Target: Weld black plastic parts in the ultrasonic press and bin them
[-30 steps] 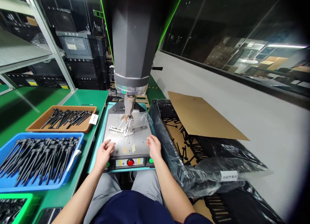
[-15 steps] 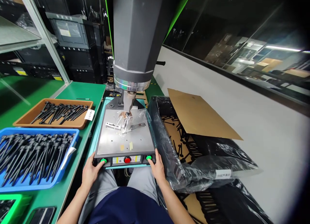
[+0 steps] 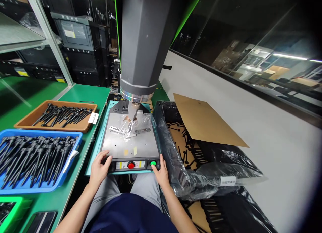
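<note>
A grey press machine point(image 3: 143, 41) stands before me, its horn point(image 3: 133, 110) down over a fixture wrapped in clear plastic film point(image 3: 130, 127) on the metal base plate point(image 3: 113, 147). My left hand point(image 3: 100, 166) is over the plate's front left corner, fingers apart and holding nothing; it hides the left button. At the front right corner my right hand point(image 3: 161, 172) lies along the base's side, fingers stretched out and the thumb by the green button point(image 3: 153, 163). Between the hands sits a red button point(image 3: 131, 165). Whatever lies under the horn is hard to make out.
To my left, a brown tray point(image 3: 55, 125) and a blue tray point(image 3: 57, 186) hold black screw-like parts. A green bin point(image 3: 18, 206) and a phone point(image 3: 41, 223) lie nearer. On my right is a plastic-lined box point(image 3: 173, 162) of black parts, partly covered by cardboard point(image 3: 208, 122).
My left hand has lifted off the left green button and moved up and inward over the plate's corner. The right hand stays by its button. The horn sits slightly lower.
</note>
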### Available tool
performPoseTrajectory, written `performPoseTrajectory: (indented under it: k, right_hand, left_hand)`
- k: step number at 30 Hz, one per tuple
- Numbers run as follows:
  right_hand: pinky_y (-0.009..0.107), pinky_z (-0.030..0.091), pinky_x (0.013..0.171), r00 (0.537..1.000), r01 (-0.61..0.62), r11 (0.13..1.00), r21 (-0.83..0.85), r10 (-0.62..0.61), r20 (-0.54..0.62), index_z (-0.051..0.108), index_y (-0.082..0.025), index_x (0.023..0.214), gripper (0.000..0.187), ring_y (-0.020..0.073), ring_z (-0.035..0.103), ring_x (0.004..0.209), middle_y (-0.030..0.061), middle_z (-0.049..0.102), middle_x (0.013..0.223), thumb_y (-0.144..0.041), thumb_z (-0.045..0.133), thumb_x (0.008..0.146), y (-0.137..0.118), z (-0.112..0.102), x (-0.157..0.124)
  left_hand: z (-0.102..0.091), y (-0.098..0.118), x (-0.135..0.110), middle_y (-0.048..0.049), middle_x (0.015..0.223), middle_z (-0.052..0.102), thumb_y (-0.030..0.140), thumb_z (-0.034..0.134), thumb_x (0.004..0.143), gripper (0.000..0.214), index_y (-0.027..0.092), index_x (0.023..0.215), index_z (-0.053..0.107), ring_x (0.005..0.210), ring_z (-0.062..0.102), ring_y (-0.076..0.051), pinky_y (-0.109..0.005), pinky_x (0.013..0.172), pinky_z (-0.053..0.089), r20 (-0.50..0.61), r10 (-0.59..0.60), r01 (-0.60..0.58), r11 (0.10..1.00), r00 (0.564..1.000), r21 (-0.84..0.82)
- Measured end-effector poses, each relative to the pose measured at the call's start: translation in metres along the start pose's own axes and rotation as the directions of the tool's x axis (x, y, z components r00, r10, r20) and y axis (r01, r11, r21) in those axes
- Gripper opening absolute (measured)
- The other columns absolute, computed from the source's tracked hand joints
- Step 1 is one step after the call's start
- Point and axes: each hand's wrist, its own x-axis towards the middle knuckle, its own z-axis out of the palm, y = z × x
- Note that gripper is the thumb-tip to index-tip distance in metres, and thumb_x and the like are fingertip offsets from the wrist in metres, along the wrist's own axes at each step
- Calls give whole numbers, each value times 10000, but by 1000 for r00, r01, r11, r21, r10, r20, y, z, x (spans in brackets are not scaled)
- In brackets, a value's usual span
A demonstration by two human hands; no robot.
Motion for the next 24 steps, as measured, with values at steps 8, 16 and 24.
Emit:
performPoseTrajectory:
  k: [8, 16, 24]
  right_hand:
    - [463, 404, 1088, 1000, -5, 998, 55, 6, -18, 322, -219, 1505, 764, 306, 418, 1378, 138, 441, 1491, -454, 600, 833, -2, -4, 2]
    - [469, 461, 1021, 957, 94, 974, 206, -32, -287, 666, -153, 1126, 425, 287, 591, 1155, 175, 628, 1215, -463, 582, 847, -55, -15, 10]
    - [359, 556, 708, 936, -240, 671, 701, -33, 352, 645, -164, 1032, 419, 206, 688, 738, 90, 723, 868, -459, 713, 742, -139, 39, 28]
  left_hand:
    - [47, 51, 45, -147, 1300, 619, 494, 726, 739, 538, 166, 1160, 652, 1220, 562, -279, -436, 1087, 380, 307, -140, 276, 842, 942, -464]
    - [63, 88, 71, -82, 984, 702, 336, 833, 656, 380, 181, 958, 663, 893, 672, -172, -271, 786, 533, 445, -290, 531, 435, 847, -727]
    - [54, 103, 73, 27, 711, 620, 189, 853, 597, 659, 187, 1194, 575, 588, 604, -80, -156, 528, 455, 424, -204, 468, 472, 882, -747]
